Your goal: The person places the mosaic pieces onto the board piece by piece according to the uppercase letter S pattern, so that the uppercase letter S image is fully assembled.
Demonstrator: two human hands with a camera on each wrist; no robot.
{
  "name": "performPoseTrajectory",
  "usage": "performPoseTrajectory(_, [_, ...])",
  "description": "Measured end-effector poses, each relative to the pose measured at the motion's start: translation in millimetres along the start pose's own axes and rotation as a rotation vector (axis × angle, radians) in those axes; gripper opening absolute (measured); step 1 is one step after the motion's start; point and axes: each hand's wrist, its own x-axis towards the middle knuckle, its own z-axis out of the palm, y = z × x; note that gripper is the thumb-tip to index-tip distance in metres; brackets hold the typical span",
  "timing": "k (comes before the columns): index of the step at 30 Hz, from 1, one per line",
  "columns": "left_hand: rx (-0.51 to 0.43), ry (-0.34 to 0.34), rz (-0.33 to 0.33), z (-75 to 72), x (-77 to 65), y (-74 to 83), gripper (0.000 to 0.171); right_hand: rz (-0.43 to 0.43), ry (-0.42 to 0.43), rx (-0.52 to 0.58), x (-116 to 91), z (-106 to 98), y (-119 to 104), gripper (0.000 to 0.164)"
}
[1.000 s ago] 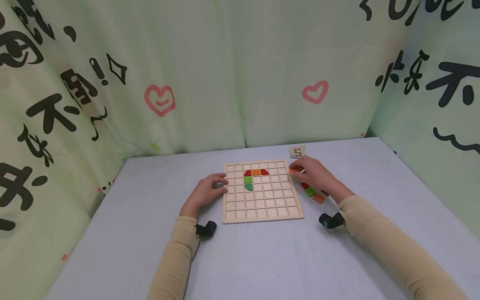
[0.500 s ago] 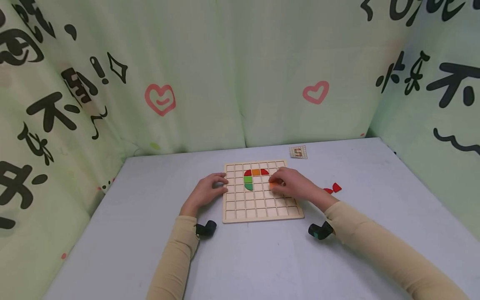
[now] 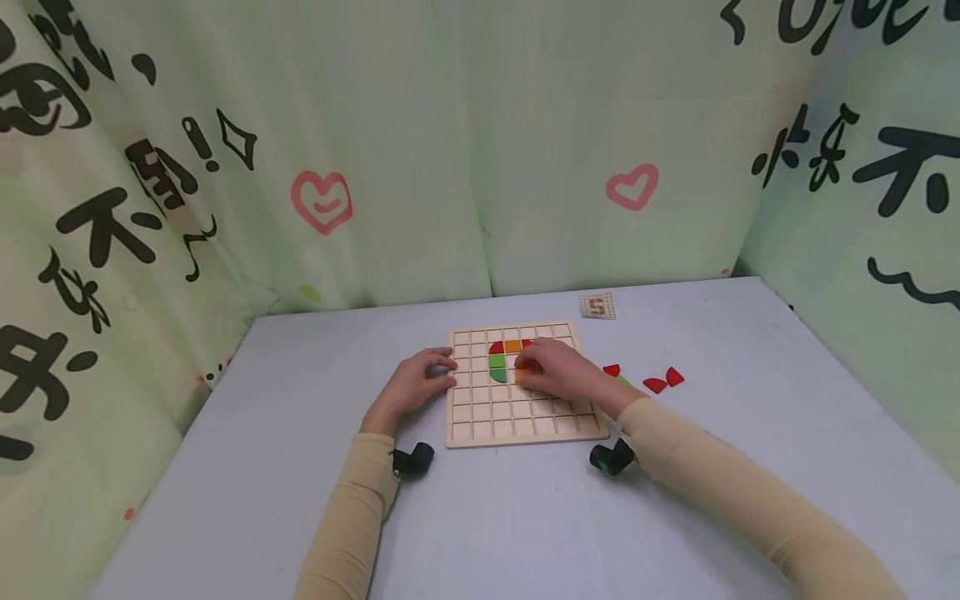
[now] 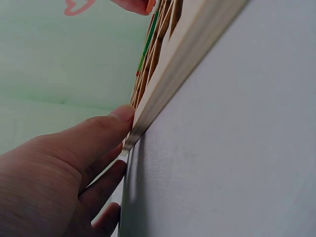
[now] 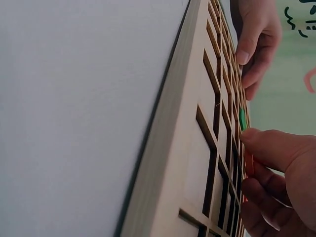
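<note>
A wooden grid board (image 3: 480, 425) lies on the table. My left hand (image 3: 415, 383) rests at its left edge, the thumb (image 4: 123, 112) touching the frame and the fingers loosely spread. Over the board's middle, my right hand (image 3: 558, 371) pinches an orange piece (image 5: 249, 164) between thumb and fingers, just right of the dark green quarter-round piece (image 3: 498, 376). Above that green one sits a light green square (image 3: 497, 361). A red rounded piece (image 3: 497, 347), an orange square (image 3: 512, 346) and another red piece, partly covered by the right hand, form the row behind.
Right of the board lie loose red pieces (image 3: 655, 385) and a light green piece (image 3: 624, 380), partly hidden by the right wrist. A small patterned card (image 3: 597, 306) lies behind the board's right corner. A printed curtain (image 3: 405, 167) surrounds the table (image 3: 315, 467).
My right hand has carried the orange piece from beyond the board's right edge leftward to its middle, uncovering the card and loose red pieces. The left hand has stayed at the left edge.
</note>
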Motion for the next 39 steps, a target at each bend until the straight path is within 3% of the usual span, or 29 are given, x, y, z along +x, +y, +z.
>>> performPoseTrajectory(20, [0.023,0.012,0.022,1.8,1.1,-1.2,0.028,0.039,-0.028,-0.032,8.7,4.0,-1.7,0.023])
performPoseTrajectory(39, [0.033,0.013,0.028,2.2,1.4,-3.0,0.029,0.080,-0.041,0.017,9.0,2.6,-0.4,0.021])
